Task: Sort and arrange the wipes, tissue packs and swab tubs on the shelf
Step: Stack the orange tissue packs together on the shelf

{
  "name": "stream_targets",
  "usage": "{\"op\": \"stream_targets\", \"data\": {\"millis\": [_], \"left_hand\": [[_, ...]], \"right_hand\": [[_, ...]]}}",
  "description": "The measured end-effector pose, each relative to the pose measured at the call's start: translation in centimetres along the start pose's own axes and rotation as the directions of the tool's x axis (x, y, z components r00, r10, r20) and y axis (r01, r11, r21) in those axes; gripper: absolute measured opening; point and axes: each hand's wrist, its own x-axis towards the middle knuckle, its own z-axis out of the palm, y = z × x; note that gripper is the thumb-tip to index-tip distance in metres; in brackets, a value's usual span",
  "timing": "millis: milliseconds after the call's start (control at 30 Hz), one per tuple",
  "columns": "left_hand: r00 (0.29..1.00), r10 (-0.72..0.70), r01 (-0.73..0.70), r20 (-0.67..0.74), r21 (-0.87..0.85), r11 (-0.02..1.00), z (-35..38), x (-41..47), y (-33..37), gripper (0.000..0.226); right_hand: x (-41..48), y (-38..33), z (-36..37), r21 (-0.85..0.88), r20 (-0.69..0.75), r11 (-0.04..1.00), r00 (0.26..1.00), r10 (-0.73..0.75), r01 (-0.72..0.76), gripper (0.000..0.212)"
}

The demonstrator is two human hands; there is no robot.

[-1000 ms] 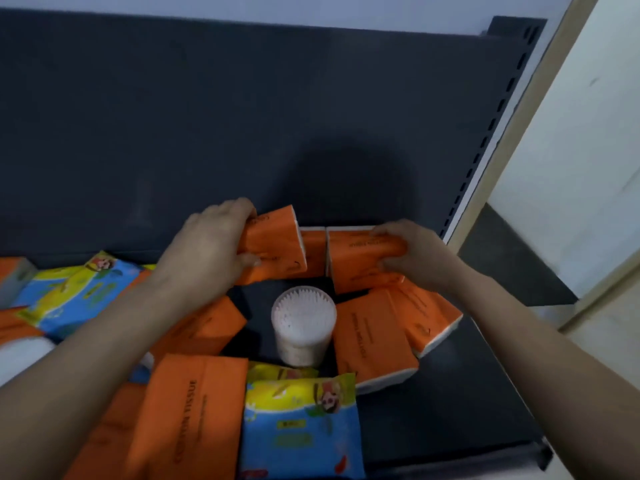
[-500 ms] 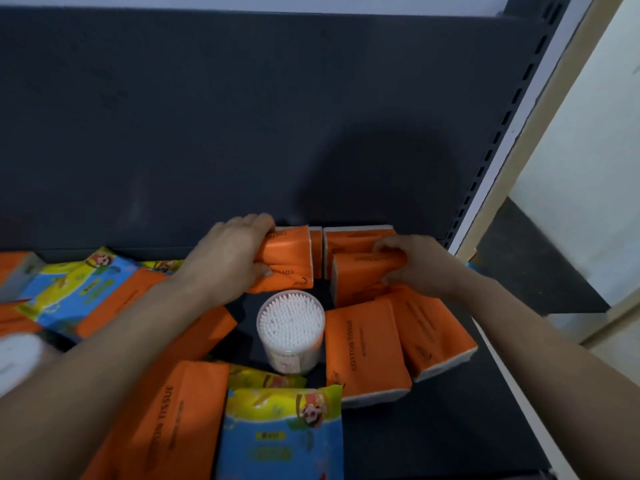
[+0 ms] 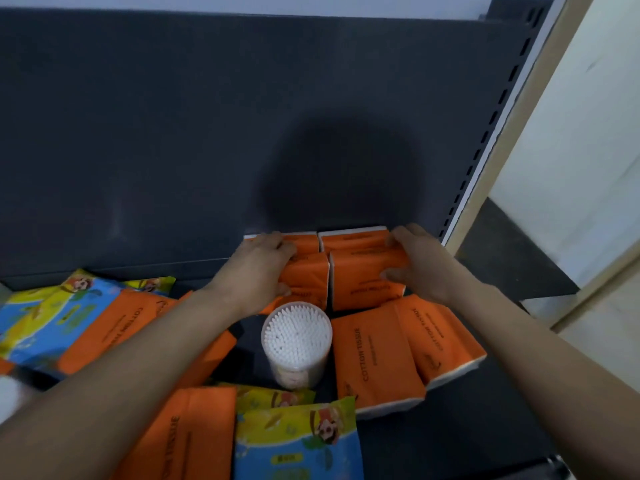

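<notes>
Left hand (image 3: 258,271) grips orange tissue pack (image 3: 306,278); right hand (image 3: 420,263) grips neighbouring pack (image 3: 367,278), both at shelf back panel (image 3: 207,133). Swab tub (image 3: 296,342) upright just in front

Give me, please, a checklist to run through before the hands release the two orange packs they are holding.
1. Left hand grips left pack: ok.
2. Right hand grips right pack: ok.
3. Held packs side by side in front of the back packs: ok.
4. Held packs seated flat on the shelf: cannot tell; their bases are hidden.
5. Swab tub upright: ok.
6. Everything else sorted: not ok; loose packs and wipes lie mixed in front.
</notes>
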Motion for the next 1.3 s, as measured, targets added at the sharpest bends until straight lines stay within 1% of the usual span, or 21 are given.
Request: {"op": "stream_targets", "data": {"millis": [67, 200, 333, 400, 533, 633, 767, 900, 1033, 1133, 1233, 1300], "left_hand": [[0.999, 0.014, -0.009, -0.036, 0.113, 0.994, -0.1, -0.1, -0.1, 0.056], [0.999, 0.019, -0.015, -0.041, 0.107, 0.994, -0.2, 0.1, 0.1, 0.058], [0.999, 0.037, -0.036, -0.004, 0.122, 0.992, -0.4, 0.1, 0.0, 0.058], [0.999, 0.037, -0.038, 0.010, 0.077, 0.996, -0.6, -0.1, -0.2, 0.058], [0.999, 0.033, -0.032, 0.009, -0.094, 0.995, -1.6, -1.2, -0.8, 0.057], [0.998, 0.012, -0.022, -0.069, -0.148, 0.989, -2.5, -2.8, -1.7, 0.049], [0.986, -0.053, 0.024, -0.156, -0.183, 0.983, -3.6, -5.8, -3.9, 0.039], [0.958, -0.156, 0.097, -0.240, -0.240, 0.966, -5.0, -9.9, -6.3, 0.037], [0.921, -0.266, 0.211, -0.286, -0.209, 0.955, -6.3, -14.3, -8.2, 0.034], [0.895, -0.351, 0.304, -0.276, -0.199, 0.932, -6.6, -17.4, -9.2, 0.032], [0.857, -0.429, 0.389, -0.285, -0.188, 0.902, -6.5, -20.0, -9.4, 0.030], [0.829, -0.483, 0.441, -0.282, -0.200, 0.875, -6.4, -21.2, -9.0, 0.030]], "right_hand": [[0.1, -0.3, 0.2, -0.002, -0.013, 1.000, 1.000, 0.009, -0.009, 0.044], [0.0, -1.0, 0.4, -0.040, -0.031, 0.999, 0.999, 0.026, -0.027, 0.044], [-0.3, -1.4, 0.4, -0.112, -0.040, 0.993, 0.999, 0.024, -0.029, 0.048], [-0.6, -1.8, 0.2, -0.140, -0.070, 0.990, 0.998, 0.000, -0.010, 0.047], [-1.3, -2.9, -0.3, -0.139, -0.143, 0.990, 0.988, -0.057, 0.037, 0.040], [-1.5, -4.8, -0.4, -0.118, -0.160, 0.989, 0.982, -0.105, 0.086, 0.035], [-1.2, -8.7, 0.1, -0.124, -0.117, 0.974, 0.971, -0.207, 0.192, 0.036], [-0.5, -13.2, 1.0, -0.119, -0.071, 0.945, 0.946, -0.315, 0.306, 0.039], [-0.2, -17.2, 2.3, -0.091, -0.018, 0.904, 0.907, -0.421, 0.418, 0.043], [0.0, -19.7, 3.4, -0.090, 0.084, 0.855, 0.859, -0.504, 0.511, 0.048], [0.4, -21.6, 4.3, -0.086, 0.176, 0.791, 0.791, -0.586, 0.605, 0.053], [0.8, -22.7, 4.7, -0.066, 0.235, 0.763, 0.753, -0.615, 0.644, 0.059]]}}
